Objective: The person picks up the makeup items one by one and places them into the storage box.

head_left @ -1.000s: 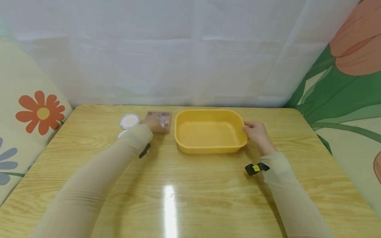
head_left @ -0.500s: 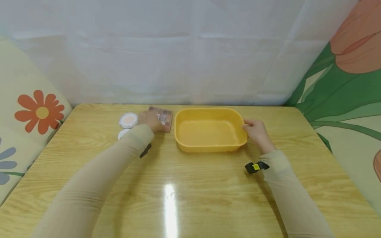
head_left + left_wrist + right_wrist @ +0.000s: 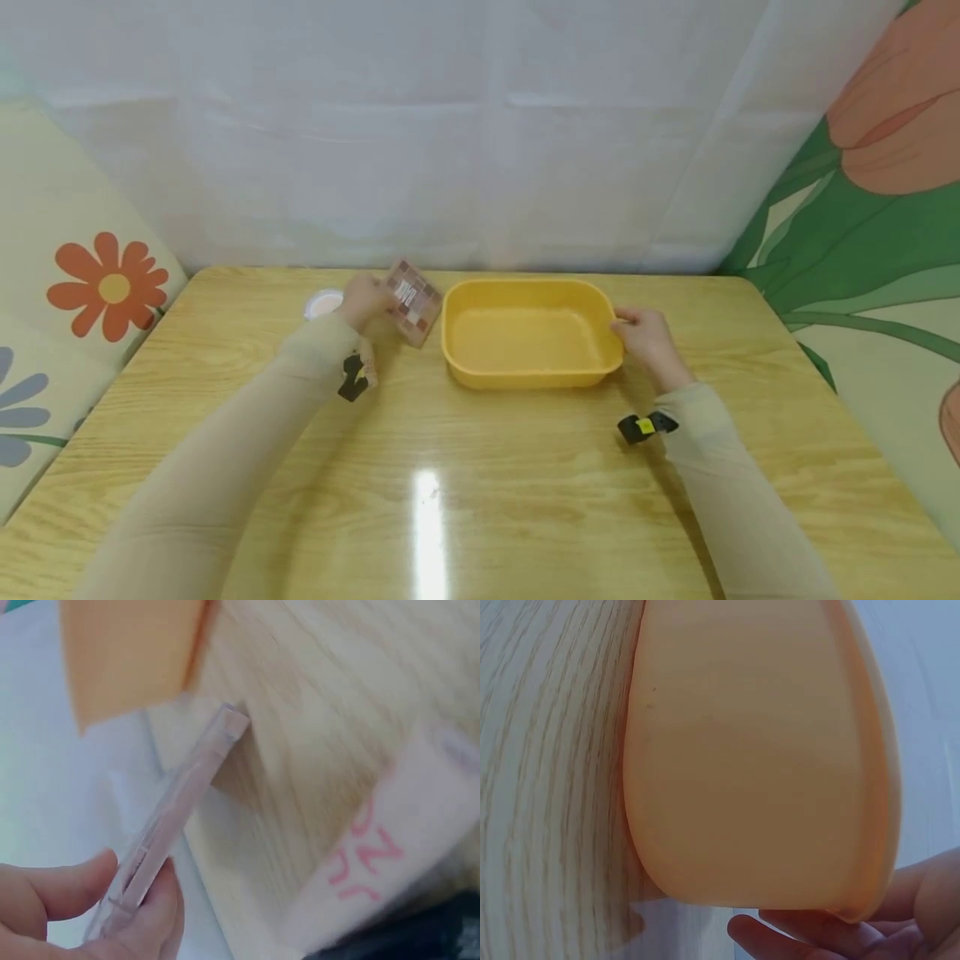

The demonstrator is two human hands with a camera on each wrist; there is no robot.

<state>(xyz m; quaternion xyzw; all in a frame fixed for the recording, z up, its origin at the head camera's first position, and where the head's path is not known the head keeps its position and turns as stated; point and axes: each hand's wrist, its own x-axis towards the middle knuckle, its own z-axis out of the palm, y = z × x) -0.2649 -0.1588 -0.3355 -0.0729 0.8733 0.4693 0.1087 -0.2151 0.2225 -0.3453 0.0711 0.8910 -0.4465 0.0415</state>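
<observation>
My left hand pinches a flat eyeshadow palette by its left edge, thumb on one face and fingers on the other. The palette has a pattern of pinkish-brown squares and is tilted up beside the yellow basin. In the left wrist view the palette shows edge-on with a clear cover. My right hand grips the basin's right rim. In the right wrist view, fingers curl under that rim. Inside, the basin holds nothing visible.
A round white compact with a peach centre lies left of the left hand, partly covered. Near the left wrist is a pale pink object with pink lettering, its kind unclear. A white sheet hangs behind the wooden table.
The left hand has lifted and turned the palette from lying flat to tilted, near the basin. The pale pink object by the wrist has come into view. The right hand and basin have stayed put.
</observation>
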